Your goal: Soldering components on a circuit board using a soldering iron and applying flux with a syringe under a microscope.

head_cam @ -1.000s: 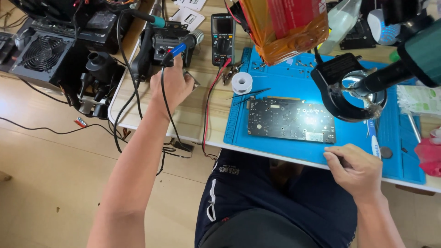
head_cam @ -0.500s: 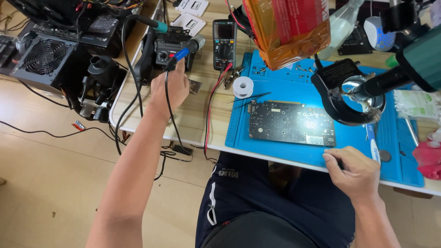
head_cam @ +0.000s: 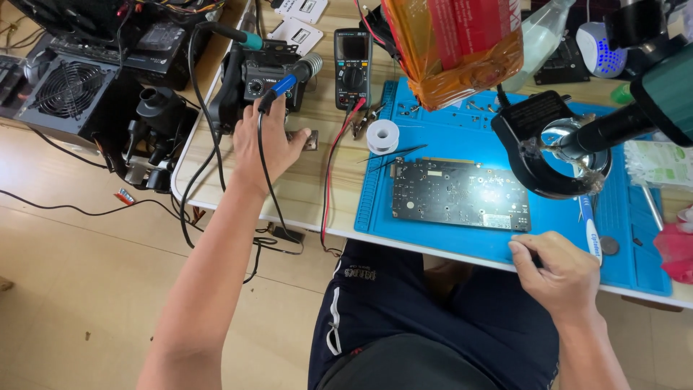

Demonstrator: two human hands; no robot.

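The left hand (head_cam: 263, 141) has drawn the blue-handled soldering iron (head_cam: 289, 78) farther from its station (head_cam: 263, 76), fingers wrapped around its grip, while the right hand (head_cam: 559, 271) stays curled, fingertips pressed together, at the blue mat's (head_cam: 433, 235) near edge below the circuit board (head_cam: 458, 195).

We have the circuit board (head_cam: 460, 195) lying at the centre of the work mat (head_cam: 556, 242) — solder spool (head_cam: 382, 135) at its ten o'clock, ring lamp (head_cam: 552, 148) at two o'clock. The multimeter (head_cam: 353, 67) stands at eleven o'clock off the mat, the soldering station (head_cam: 263, 76) at its nine o'clock.
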